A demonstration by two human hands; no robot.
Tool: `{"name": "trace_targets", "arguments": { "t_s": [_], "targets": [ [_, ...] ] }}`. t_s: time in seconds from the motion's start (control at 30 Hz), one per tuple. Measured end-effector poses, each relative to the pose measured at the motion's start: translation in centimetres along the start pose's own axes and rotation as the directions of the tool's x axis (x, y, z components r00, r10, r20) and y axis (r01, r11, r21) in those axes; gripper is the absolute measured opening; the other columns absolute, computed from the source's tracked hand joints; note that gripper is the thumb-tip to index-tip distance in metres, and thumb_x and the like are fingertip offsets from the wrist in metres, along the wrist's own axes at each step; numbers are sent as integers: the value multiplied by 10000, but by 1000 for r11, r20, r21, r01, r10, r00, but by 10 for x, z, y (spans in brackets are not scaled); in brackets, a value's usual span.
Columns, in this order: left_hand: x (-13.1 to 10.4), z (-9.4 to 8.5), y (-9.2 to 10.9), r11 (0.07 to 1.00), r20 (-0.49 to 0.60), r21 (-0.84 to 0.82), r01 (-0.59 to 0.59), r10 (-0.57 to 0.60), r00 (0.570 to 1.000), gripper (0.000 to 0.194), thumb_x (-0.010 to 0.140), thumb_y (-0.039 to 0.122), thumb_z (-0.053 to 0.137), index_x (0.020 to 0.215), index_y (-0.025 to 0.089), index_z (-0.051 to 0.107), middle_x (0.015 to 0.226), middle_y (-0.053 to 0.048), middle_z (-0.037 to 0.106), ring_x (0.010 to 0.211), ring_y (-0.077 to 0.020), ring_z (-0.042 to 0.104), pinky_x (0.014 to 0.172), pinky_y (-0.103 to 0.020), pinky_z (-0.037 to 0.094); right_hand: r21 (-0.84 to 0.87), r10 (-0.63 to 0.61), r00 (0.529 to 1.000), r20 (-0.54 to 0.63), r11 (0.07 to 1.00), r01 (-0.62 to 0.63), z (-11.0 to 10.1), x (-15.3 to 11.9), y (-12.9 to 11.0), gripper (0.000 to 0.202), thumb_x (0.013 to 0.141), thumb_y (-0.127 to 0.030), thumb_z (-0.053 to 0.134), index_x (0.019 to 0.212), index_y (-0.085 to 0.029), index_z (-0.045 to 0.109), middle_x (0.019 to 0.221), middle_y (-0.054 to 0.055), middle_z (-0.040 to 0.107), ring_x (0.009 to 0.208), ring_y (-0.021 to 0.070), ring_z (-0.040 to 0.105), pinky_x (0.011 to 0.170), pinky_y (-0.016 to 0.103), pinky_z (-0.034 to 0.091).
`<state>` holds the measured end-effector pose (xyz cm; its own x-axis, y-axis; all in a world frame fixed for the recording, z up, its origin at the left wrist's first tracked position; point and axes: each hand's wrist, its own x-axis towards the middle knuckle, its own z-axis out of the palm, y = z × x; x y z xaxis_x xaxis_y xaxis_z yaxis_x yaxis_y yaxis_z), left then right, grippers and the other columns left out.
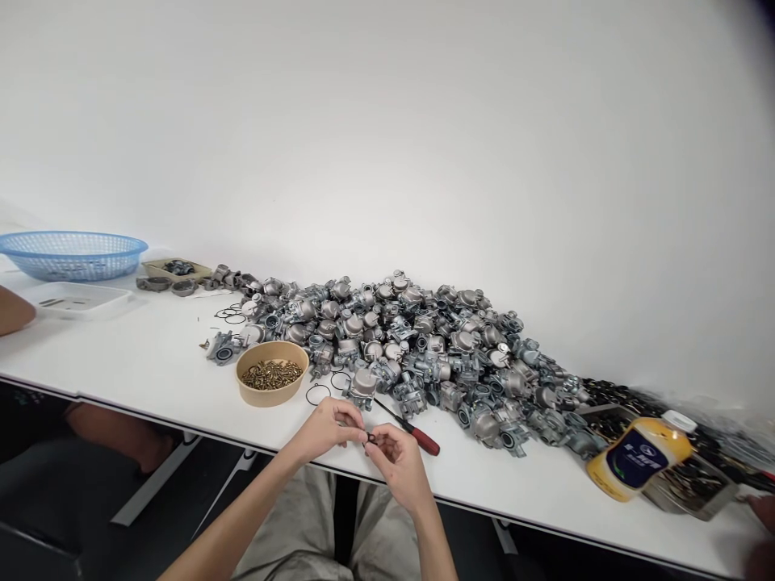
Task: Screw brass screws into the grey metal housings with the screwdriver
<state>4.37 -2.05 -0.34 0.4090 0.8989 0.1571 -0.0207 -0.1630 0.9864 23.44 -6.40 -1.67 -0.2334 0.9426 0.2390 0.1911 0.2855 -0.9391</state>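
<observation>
- Pinches small dark part [370, 438] between fingertips of left hand [327, 428] and right hand [402, 466], above white table [175, 367].
- Looks light, easily dropped.
- Seems best held by outer edges.

The person's forearms reach forward from below, bare, and converge. The left hand [336, 428] and right hand [396, 460] nearly meet, fingers bent, thumbs and fingertips pinched close together.

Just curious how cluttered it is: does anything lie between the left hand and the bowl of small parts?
A thin black ring lies flat on the table between the left hand and the bowl.
</observation>
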Motion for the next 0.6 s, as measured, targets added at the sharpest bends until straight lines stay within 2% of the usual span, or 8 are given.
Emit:
{"name": "trace_targets", "arguments": {
  "t_s": [0.2, 0.33, 0.4, 0.5, 0.6],
  "targets": [
    [-1, 2, 0, 1000, 19, -28, -6, 6, 1000, 238, 702, 318, 784, 810, 112, 733, 661, -32, 672, 587, -126, 579, 528, -216, 469, -9, -19, 999, -31, 1000, 19, 1, 0, -1, 205, 903, -354, 664, 925, -155, 617, 739, 0, 535, 667, 126, 472, 614, 229, 371],
    [-3, 3, 3, 999, 28, -41, 12, -11, 1000, 257, 723, 330, 769, 859, 115, 736, 708, -54, 710, 595, -141, 614, 537, -229, 481, 48, -16, 997, -75, 999, 20, 1, 1, -4, 309, 873, -349, 710, 1108, -177, 607, 913, 46, 636, 741, 147, 582, 660, 238, 440],
    [-3, 3, 2, 999, 44, -44, 22, -20, 999, 269, 728, 343, 767, 866, 114, 735, 705, -60, 719, 602, -153, 635, 554, -240, 491, 67, -6, 997, -72, 998, 11, 1, 3, -4, 354, 863, -364, 723, 1140, -172, 613, 964, 76, 672, 777, 172, 633, 682, 254, 469],
    [-2, 3, -1, 999, 50, -48, 13, -11, 999, 274, 739, 359, 760, 852, 112, 729, 712, -67, 725, 634, -167, 656, 589, -254, 507, 52, 12, 998, -69, 999, -9, 1, 5, -1, 307, 863, -410, 720, 990, -138, 656, 791, 73, 687, 733, 196, 661, 668, 268, 486],
    [-1, 2, -3, 999, 75, -44, -4, 7, 997, 265, 727, 331, 778, 870, 113, 737, 725, -60, 719, 665, -165, 648, 630, -258, 507, 85, 42, 991, -126, 996, -31, 1, 6, 1, 361, 841, -478, 729, 896, -130, 648, 711, 64, 674, 655, 196, 662, 631, 277, 503]
  ]
}}
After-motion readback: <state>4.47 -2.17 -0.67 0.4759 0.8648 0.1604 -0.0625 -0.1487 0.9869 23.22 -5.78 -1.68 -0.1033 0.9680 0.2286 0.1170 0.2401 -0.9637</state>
